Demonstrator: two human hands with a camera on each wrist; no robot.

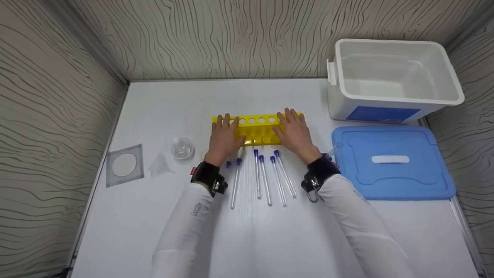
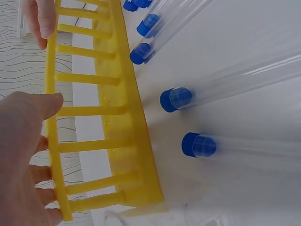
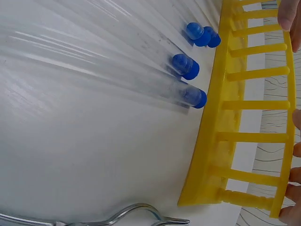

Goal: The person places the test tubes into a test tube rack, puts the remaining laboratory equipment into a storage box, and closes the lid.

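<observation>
A yellow test-tube rack [image 1: 256, 130] stands at the middle of the white table, its holes empty. My left hand [image 1: 224, 136] lies on its left end and my right hand [image 1: 295, 132] on its right end, fingers stretched over the top plate. In the left wrist view my left hand [image 2: 23, 141] has its thumb at the near edge of the rack [image 2: 127, 122]. Only the fingertips [image 3: 292, 213] of my right hand show at the rack [image 3: 221, 127] in the right wrist view. Several clear tubes with blue caps [image 1: 264, 177] lie flat in front of the rack, between my wrists.
A white open box [image 1: 389, 79] stands at the back right, its blue lid [image 1: 389, 162] flat in front of it. To the left lie a clear round dish [image 1: 182, 148], a small clear funnel [image 1: 160, 164] and a grey square with a white disc [image 1: 124, 165]. Patterned walls enclose the table.
</observation>
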